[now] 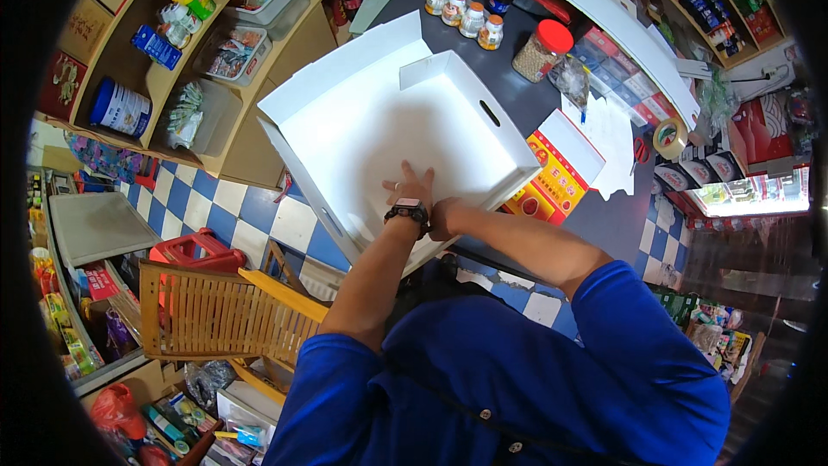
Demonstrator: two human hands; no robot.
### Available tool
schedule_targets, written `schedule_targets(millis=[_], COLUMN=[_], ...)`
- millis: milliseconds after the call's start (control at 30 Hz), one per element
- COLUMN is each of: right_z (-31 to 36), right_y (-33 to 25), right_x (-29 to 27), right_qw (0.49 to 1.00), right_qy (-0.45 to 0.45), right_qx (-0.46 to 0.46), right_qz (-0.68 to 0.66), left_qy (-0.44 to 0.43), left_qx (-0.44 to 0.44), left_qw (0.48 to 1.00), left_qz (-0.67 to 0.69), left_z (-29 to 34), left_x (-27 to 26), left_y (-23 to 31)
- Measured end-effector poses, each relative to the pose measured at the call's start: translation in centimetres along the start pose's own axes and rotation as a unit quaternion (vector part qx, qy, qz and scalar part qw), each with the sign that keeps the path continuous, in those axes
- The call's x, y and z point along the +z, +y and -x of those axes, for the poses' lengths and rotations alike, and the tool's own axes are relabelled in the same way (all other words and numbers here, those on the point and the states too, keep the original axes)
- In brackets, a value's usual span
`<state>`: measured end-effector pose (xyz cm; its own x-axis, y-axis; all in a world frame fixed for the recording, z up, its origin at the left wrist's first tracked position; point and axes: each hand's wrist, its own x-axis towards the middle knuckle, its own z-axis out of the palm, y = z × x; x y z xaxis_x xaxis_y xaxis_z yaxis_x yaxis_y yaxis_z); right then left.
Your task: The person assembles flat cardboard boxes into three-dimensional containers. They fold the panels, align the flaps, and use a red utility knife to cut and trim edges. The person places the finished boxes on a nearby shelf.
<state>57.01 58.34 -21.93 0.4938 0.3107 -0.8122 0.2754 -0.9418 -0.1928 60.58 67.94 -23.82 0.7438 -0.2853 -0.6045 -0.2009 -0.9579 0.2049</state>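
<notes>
A large white cardboard box (345,112), open on top with its walls partly folded up, lies tilted on the dark counter and juts past the near edge. My left hand (410,190) presses on the box's inner floor, fingers spread and flat. It wears a ring, and a dark watch (407,209) sits on that wrist. Just right of that wrist, my right hand (443,217) is curled closed at the box's near side. Its fingers are mostly hidden, so I cannot make out what they grip.
Several small jars with orange lids (472,20), a red-lidded jar (542,50) and a red-yellow carton (556,168) stand or lie on the counter (617,224). Tape (669,138) and red scissors (640,151) lie farther right. A wooden chair (224,311) is at left, below stocked shelves (164,78).
</notes>
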Motion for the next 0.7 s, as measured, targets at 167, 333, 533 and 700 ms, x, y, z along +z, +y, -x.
schedule_targets(millis=[167, 333, 533, 700], right_z=[-1.4, -0.3, 2.9, 6.8], right_y=[0.3, 0.9, 0.7, 1.7], right_x=[1.3, 1.8, 3.0, 2.6], right_qw=[1.0, 0.999, 0.99, 0.984], right_qy=[0.013, 0.008, 0.102, 0.128], right_qx=[0.009, -0.017, -0.092, -0.126], right_qz=[-0.01, -0.042, -0.037, -0.011], left_qy=[0.01, -0.028, -0.036, -0.019], left_qx=[0.015, 0.031, 0.006, 0.031], left_qw=[1.0, 0.997, 0.999, 0.998], left_qz=[0.012, -0.068, -0.029, -0.059], left_z=[-0.3, -0.3, 0.1, -0.7], left_x=[0.3, -0.5, -1.0, 0.0], left_y=[-0.7, -0.6, -0.3, -0.8])
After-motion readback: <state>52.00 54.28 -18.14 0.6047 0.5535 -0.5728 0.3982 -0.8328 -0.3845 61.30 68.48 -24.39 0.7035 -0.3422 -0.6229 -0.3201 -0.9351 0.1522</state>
